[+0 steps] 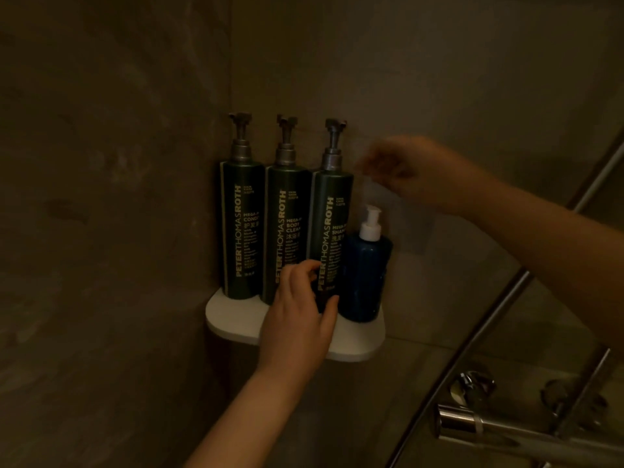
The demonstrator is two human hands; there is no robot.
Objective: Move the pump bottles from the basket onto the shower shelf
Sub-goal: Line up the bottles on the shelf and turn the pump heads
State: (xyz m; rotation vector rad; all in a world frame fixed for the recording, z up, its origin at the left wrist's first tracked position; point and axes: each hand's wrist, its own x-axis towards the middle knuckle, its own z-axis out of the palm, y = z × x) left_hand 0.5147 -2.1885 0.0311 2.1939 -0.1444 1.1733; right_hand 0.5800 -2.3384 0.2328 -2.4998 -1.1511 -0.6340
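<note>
Chrome mixer (479,423) at lower right, nearest the camera, with slanted metal rails (472,336) rising from it toward the upper right.

Left hand (300,319) in front of the shelf: grip partly open, thumb and fingertips set against the lower body of the third green bottle (329,231), not closed round it.

Shelf (236,319): white, rounded front, fixed in the corner of the shower. Four pump bottles stand upright on it in a row. First green bottle (241,228) at the left, second green bottle (287,231) touching it, third beside that. Blue bottle (366,275), shorter, white pump, at the right end, touching the third green one.

Right hand (415,170), blurred, above the blue bottle's pump and apart from it: fingers point down and loosely bunched, nothing visibly held; how far open, cannot tell.

Walls (118,163): dark mottled stone tile, meeting in a corner behind the bottles. Light dim throughout.
</note>
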